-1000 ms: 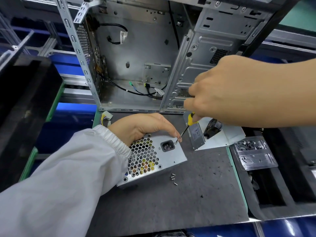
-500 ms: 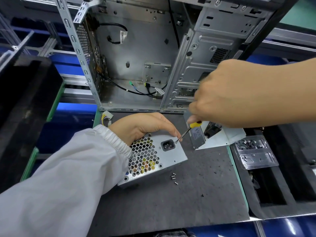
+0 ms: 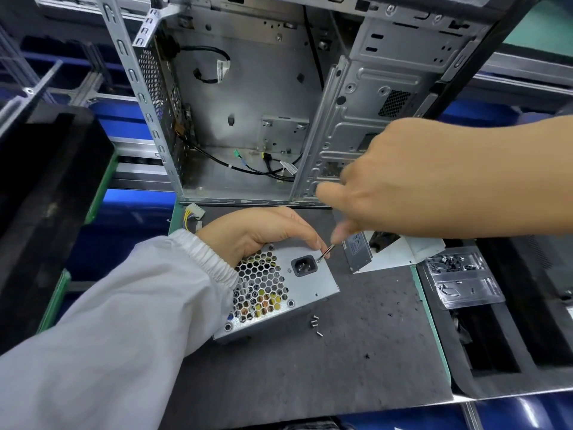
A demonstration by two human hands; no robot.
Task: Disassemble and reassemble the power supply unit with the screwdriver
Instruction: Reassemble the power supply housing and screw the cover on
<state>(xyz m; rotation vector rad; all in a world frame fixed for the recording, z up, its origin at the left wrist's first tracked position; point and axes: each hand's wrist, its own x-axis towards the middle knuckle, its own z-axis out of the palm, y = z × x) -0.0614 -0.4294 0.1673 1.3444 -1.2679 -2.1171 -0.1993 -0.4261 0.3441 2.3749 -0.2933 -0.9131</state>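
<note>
On the mat, left hand (image 3: 263,234) grips honeycomb-grilled silver power supply (image 3: 279,290); right hand (image 3: 403,181) pinches screwdriver (image 3: 325,252).

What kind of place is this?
Probably a computer assembly or repair workstation: an open, stripped computer case stands behind a dark work mat, loose screws lie beside a power supply unit, and a parts tray sits nearby.

head cam | looked forward and steeply down from above the person's arms | sat close over the dark work mat (image 3: 310,367) | open computer case (image 3: 248,103) filled the upper frame, upright behind the mat | wide-angle bend at the edges | only one view, nothing shared
</note>
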